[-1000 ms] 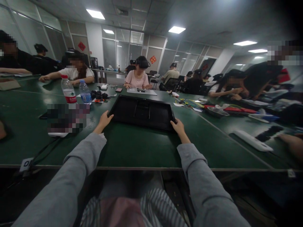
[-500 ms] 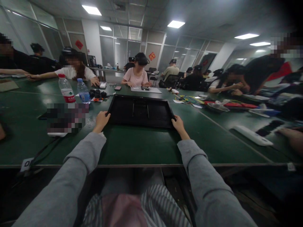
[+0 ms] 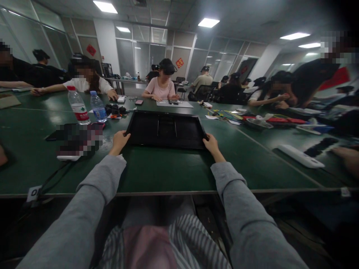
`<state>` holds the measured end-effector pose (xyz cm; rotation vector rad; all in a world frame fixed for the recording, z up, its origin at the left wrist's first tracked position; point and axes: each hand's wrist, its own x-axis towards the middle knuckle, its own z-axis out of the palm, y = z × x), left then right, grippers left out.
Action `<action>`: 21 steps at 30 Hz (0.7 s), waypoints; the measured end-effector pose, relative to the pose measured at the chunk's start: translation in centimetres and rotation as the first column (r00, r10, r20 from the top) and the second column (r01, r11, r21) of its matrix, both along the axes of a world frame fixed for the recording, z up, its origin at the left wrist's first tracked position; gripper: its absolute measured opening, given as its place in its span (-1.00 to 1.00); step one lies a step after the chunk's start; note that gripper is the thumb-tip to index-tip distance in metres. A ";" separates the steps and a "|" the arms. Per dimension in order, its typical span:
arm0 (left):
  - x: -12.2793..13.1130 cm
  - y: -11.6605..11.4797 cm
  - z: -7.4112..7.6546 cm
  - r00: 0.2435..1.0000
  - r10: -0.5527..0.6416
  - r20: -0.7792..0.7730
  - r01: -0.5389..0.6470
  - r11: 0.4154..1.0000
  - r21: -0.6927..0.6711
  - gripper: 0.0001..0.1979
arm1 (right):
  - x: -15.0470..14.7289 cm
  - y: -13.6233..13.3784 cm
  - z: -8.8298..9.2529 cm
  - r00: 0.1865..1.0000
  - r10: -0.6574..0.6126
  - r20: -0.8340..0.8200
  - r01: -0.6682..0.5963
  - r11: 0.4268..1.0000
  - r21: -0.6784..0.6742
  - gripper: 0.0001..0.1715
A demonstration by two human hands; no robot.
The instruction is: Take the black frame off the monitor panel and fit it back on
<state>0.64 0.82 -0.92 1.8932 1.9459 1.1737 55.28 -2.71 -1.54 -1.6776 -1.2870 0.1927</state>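
A black rectangular tray-like panel (image 3: 187, 131) with a raised rim lies on the green table in front of me. Two thin bars and a dark frame-like part show near its middle; its exact kind I cannot make out. My left hand (image 3: 120, 142) is closed on the panel's left side near the front corner, thumb over the rim. At the opposite front corner, my right hand (image 3: 211, 144) grips the right side in the same way. The fingers under the edges are hidden.
Left of the panel are a red-capped bottle (image 3: 79, 108), a blue-capped bottle (image 3: 98, 108) and a cabled white device (image 3: 68, 157). A white power strip (image 3: 300, 156) lies to the right. Cables and bags lie beyond on the green table (image 3: 165, 172). People sit across and on both sides.
The view has shifted slightly. Both hands keep their hold on the panel's sides, and the panel stays in nearly the same place on the table.
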 end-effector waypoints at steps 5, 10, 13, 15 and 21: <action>0.1 0.5 0.0 0.983 -0.076 0.169 0.078 0.997 -0.003 -0.61 | -0.1 0.1 -0.1 0.974 0.016 -0.228 -0.022 0.999 -0.026 -0.31; 0.1 0.6 0.5 0.916 -0.024 0.401 0.033 0.999 -0.015 -0.68 | 0.4 -0.5 0.5 0.907 0.071 -0.416 -0.116 0.990 -0.082 -0.23; -0.2 0.4 0.7 0.886 0.019 0.463 0.007 0.999 -0.053 -0.69 | 1.0 -1.1 1.0 0.886 0.101 -0.453 -0.178 0.975 -0.131 -0.28; -0.5 0.4 0.7 0.901 0.040 0.431 -0.001 0.996 -0.090 -0.68 | 1.4 -1.2 1.0 0.887 0.109 -0.448 -0.189 0.973 -0.136 -0.33; -0.8 0.2 0.4 0.992 0.019 0.127 -0.010 0.997 -0.071 -0.64 | 1.5 -0.3 -0.2 0.948 0.115 -0.297 -0.151 0.983 -0.101 -0.36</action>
